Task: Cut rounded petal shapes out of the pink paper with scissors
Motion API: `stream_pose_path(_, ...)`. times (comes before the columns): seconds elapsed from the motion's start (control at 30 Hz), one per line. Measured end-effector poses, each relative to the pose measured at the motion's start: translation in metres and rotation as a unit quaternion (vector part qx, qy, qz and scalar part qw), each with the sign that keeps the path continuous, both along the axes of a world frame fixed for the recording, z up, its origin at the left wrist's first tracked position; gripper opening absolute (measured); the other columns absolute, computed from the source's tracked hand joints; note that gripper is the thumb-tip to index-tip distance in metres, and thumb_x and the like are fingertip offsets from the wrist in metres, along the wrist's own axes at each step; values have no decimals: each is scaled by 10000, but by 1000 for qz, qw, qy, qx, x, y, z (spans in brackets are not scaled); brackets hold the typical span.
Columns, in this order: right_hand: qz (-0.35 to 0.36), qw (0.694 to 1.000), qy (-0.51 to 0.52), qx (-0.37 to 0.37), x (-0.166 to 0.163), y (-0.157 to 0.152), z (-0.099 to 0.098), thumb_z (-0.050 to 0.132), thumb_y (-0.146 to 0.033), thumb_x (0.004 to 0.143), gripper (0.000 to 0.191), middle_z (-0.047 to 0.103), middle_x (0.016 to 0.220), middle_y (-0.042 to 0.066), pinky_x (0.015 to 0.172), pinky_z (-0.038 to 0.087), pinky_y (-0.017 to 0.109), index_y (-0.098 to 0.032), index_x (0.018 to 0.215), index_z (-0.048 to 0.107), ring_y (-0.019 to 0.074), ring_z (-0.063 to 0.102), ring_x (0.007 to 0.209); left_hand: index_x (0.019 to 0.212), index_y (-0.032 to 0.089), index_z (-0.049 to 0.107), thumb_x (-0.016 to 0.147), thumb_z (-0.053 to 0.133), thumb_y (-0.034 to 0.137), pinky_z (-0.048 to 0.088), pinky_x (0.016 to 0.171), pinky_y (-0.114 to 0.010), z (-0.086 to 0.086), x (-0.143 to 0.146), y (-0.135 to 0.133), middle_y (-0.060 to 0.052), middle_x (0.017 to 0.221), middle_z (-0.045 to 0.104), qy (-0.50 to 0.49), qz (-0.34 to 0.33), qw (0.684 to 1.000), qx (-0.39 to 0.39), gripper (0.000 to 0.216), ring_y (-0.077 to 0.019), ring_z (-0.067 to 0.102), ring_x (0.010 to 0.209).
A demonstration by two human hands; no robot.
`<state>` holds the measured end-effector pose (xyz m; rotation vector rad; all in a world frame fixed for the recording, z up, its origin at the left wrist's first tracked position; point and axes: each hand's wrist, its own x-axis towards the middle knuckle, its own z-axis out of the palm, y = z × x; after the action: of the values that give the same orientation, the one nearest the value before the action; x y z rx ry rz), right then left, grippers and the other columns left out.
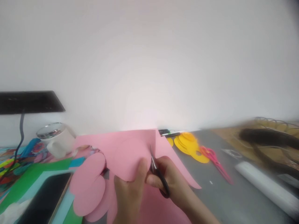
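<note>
My right hand (pixel 171 180) grips black-handled scissors (pixel 158 177), blades up, cutting into a pink paper sheet (pixel 130 146). My left hand (pixel 129 196) pinches a rounded flap of that pink sheet with thumb on top, just left of the blades. Several cut pink paper circles (pixel 90 183) lie in a loose pile to the left of my hands.
Yellow paper circles (pixel 189 144) and pink scissors (pixel 216 163) lie on the grey mat at right, with a white roll (pixel 266 186) beyond. A white mug (pixel 57 140), a dark phone (pixel 45 200) on green paper and colourful clutter sit left. Markers (pixel 169 133) rest against the wall.
</note>
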<state>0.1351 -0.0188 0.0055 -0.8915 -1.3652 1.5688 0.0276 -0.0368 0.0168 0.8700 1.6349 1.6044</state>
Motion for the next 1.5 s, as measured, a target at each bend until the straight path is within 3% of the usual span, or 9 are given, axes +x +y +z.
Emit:
stream_pose_path(0.27,1,1000,10,-5,1,-1,-4,796,-518,620,496,338,522,-80,408,185,207,-180,578,436,57,257,456,617,140,695,536,744,462,547,544,-334,-5,-6,3,-100,674,737,2,-2,1000,-16,335,-268,688,650)
stream_pose_path(0.53,-4,1000,13,-6,1,-1,-4,775,-582,612,519,354,524,-81,399,198,198,-174,591,455,52,259,447,746,104,702,520,762,433,527,458,-313,-7,-8,5,-135,823,759,-5,-4,1000,-8,403,-245,680,554)
stream_pose_path(0.67,-16,1000,9,-18,0,-3,-2,801,-581,568,519,389,531,-77,397,217,197,-171,613,486,52,283,437,782,102,699,538,748,457,520,436,-303,-6,-8,5,-146,859,758,-6,0,1000,-7,433,-267,699,608)
stream_pose_path(0.9,-12,1000,2,1,-1,0,-2,781,-615,563,524,434,544,-52,419,255,203,-161,614,524,70,335,466,741,120,705,529,754,437,501,398,-303,-9,-10,6,-132,849,759,-1,-7,1000,-4,384,-287,703,622)
stream_pose_path(1.1,-34,999,-13,-24,-1,-1,-1,808,-552,556,481,469,567,-44,439,308,207,-168,636,530,80,376,478,725,131,695,546,736,467,492,386,-294,-8,-10,6,-132,832,761,-8,-3,1000,-6,383,-309,713,695)
stream_pose_path(1.3,-38,999,-2,-29,-1,-1,-5,798,-615,516,529,524,574,-25,469,388,226,-167,631,541,108,457,511,687,146,694,554,732,478,492,400,-288,-6,-10,6,-116,792,759,-1,-2,1000,-7,360,-306,708,717)
stream_pose_path(1.5,-42,998,3,-40,-1,-2,-5,818,-593,495,530,526,572,-30,484,433,241,-176,650,530,123,504,521,641,147,690,559,736,470,477,432,-301,-9,-10,7,-81,672,736,14,-11,1000,-8,337,-222,640,511)
